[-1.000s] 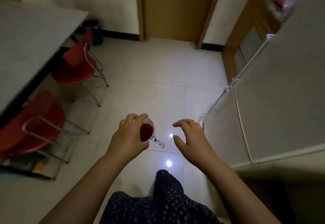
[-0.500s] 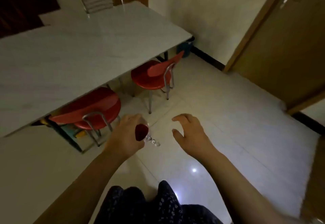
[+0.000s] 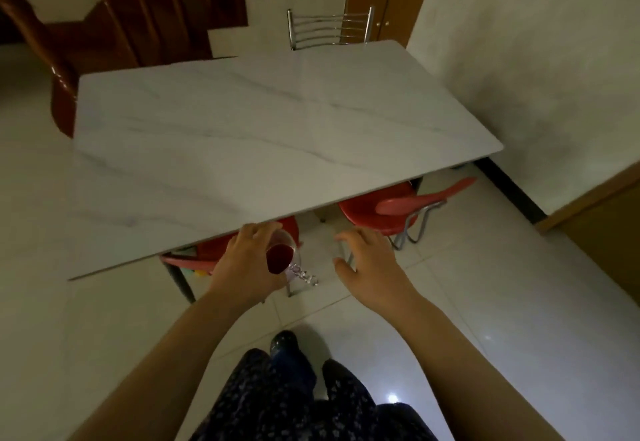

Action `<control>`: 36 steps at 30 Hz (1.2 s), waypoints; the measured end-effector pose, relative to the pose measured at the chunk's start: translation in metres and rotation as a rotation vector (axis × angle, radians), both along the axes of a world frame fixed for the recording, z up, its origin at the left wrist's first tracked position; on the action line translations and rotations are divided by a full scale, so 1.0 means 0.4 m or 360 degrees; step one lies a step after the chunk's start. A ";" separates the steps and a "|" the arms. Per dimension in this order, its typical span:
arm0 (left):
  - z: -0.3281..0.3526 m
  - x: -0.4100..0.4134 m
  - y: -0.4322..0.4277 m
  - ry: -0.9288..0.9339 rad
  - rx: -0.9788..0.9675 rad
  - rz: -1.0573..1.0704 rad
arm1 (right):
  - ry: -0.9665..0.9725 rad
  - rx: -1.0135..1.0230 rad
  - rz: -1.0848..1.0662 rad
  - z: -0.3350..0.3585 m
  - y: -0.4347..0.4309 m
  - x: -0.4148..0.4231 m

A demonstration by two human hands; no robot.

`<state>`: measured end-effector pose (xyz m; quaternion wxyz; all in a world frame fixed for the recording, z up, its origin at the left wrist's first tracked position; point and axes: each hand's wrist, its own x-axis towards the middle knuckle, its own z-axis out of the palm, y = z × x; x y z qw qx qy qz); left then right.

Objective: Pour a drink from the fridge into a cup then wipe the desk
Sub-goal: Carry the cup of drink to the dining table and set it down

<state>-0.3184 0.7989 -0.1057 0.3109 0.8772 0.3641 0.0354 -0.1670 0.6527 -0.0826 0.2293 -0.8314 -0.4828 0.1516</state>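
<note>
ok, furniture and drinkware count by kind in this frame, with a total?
Red chairs: 2, one right, one mostly hidden under the table
Metal-backed chairs: 1, at the far side
Tables: 1
Stemmed glasses with red drink: 1, held in the left hand
Total: 5

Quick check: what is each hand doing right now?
Left hand: closed around a glass of red drink.
Right hand: open, fingers spread, holding nothing.
</note>
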 end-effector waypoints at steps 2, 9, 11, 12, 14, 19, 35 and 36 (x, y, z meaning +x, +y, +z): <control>-0.004 0.031 0.072 0.0010 -0.0006 0.0021 | -0.0009 -0.0058 0.0052 0.000 0.085 0.034; 0.005 0.123 0.324 0.0007 0.0073 0.0188 | 0.0051 -0.0076 0.0228 -0.004 0.376 0.124; 0.008 0.139 0.380 0.0022 0.0086 0.0230 | 0.0064 -0.0111 0.0285 -0.004 0.442 0.137; 0.009 0.145 0.408 0.0024 0.0079 0.0255 | 0.0064 -0.0125 0.0312 -0.006 0.472 0.147; 0.008 0.159 0.463 0.0033 0.0065 0.0309 | 0.0062 -0.0151 0.0353 -0.014 0.531 0.172; -0.019 0.200 0.581 0.0132 0.0002 0.0472 | 0.0119 -0.0260 0.0449 -0.052 0.662 0.243; -0.120 0.400 0.750 0.0345 -0.0144 0.0597 | 0.0186 -0.0495 0.0573 -0.136 0.926 0.468; -0.126 0.408 0.754 0.0355 -0.0145 0.0602 | 0.0188 -0.0504 0.0579 -0.142 0.932 0.475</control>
